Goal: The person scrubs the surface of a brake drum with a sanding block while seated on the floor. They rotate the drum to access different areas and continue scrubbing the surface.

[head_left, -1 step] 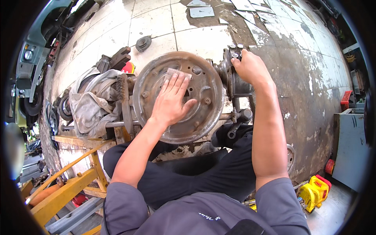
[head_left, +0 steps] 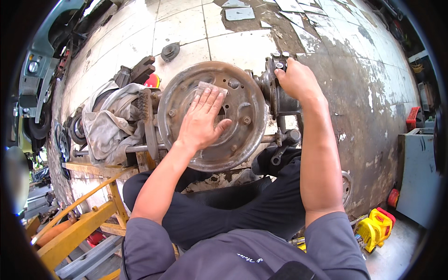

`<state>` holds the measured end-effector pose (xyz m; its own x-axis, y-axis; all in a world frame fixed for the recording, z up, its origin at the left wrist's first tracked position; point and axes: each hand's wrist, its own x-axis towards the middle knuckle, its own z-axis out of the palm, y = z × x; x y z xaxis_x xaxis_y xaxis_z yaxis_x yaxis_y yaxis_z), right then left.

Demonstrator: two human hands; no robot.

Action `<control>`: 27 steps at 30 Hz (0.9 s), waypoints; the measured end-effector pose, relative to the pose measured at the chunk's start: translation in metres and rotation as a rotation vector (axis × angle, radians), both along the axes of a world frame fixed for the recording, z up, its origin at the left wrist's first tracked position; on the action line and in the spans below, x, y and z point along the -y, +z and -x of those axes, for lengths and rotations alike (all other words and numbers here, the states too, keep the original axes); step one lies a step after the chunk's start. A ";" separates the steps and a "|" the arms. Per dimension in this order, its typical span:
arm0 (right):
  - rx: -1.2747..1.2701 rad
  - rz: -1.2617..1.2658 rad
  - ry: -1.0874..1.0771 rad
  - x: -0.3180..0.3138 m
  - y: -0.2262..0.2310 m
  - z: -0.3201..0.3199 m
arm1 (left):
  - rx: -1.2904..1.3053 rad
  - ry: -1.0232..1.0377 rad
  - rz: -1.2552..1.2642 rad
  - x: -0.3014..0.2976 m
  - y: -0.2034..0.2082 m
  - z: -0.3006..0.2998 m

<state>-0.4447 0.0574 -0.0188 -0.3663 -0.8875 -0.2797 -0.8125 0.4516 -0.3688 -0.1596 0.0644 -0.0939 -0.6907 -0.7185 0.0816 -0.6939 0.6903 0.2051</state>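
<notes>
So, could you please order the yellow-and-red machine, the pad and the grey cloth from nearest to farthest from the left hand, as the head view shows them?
1. Pad: under the left hand's fingers, on the round metal disc.
2. Grey cloth: bunched to the left of the disc.
3. Yellow-and-red machine: far off at the lower right.

We're seeing a dark grey shirt (head_left: 205, 256) here, small white script lettering (head_left: 249, 257) running across its front. Its short, loose sleeves (head_left: 148, 245) are finishing high on the arms (head_left: 321, 193), leaving the left hand (head_left: 201, 122) and the right hand (head_left: 299, 80) bare, and lower down, black trousers (head_left: 233, 215) are showing, their plain cloth bunching into soft creases.
</notes>
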 end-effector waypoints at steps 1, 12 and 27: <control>-0.014 0.008 -0.012 0.000 -0.003 -0.001 | -0.014 -0.018 0.000 0.007 0.002 0.000; -0.069 0.049 0.039 0.005 -0.001 -0.005 | -0.131 -0.011 0.055 0.009 -0.005 0.011; -0.064 0.052 0.002 0.006 0.000 -0.007 | -0.047 0.002 0.104 0.036 -0.002 0.013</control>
<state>-0.4378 0.0510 -0.0185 -0.3800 -0.9010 -0.2092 -0.8361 0.4313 -0.3389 -0.1722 0.0282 -0.0959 -0.6826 -0.7062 0.1881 -0.6869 0.7078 0.1648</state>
